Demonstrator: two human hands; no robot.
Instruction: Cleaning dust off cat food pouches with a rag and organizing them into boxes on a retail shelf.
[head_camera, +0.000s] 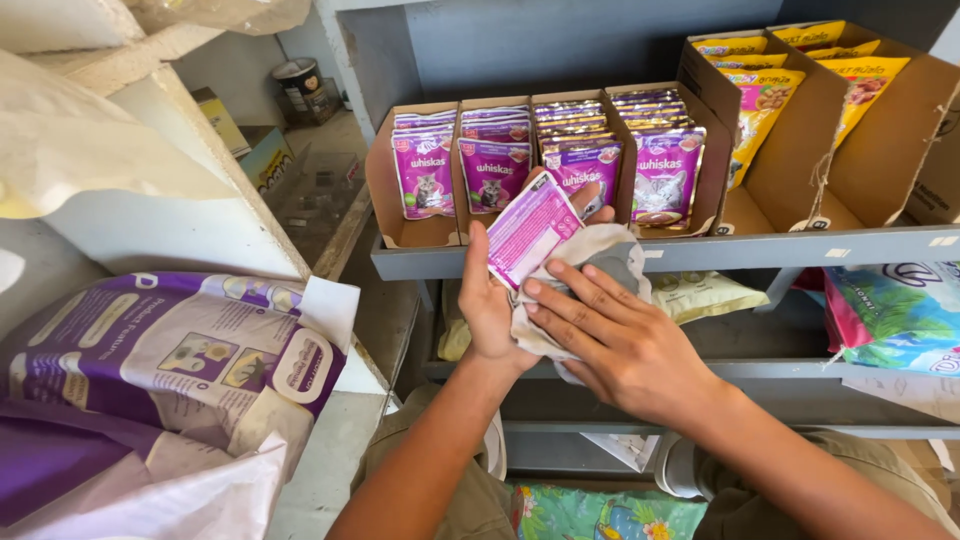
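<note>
Two hands meet just in front of the grey shelf (560, 258), and what matters is how the purple pouch (528, 228) lies between them. Farthest left, apart from the hands, a large purple-and-white bag (170, 350) lies on a pale ledge. Next comes the left hand (490, 305), palm up and turned toward the shelf, its grip closed on the pouch: the thumb runs up the pouch's left edge and the fingertips show past its upper right corner. The pouch is tilted, its long axis running from lower left to upper right, back face toward the camera, upper end nearly level with the row of cardboard trays (420, 225) of matching purple pouches on the shelf behind it. Just right of the pouch and touching it, a pale cloth (590, 250) is bunched under its lower right side. The right hand (615, 335) lies flat on that cloth, fingers spread and pointing up-left toward the pouch's lower edge; it presses the cloth rather than closing round anything. Both hands are equally near the pouch. Farther right, well apart, stand open trays of yellow pouches (760, 105).
</note>
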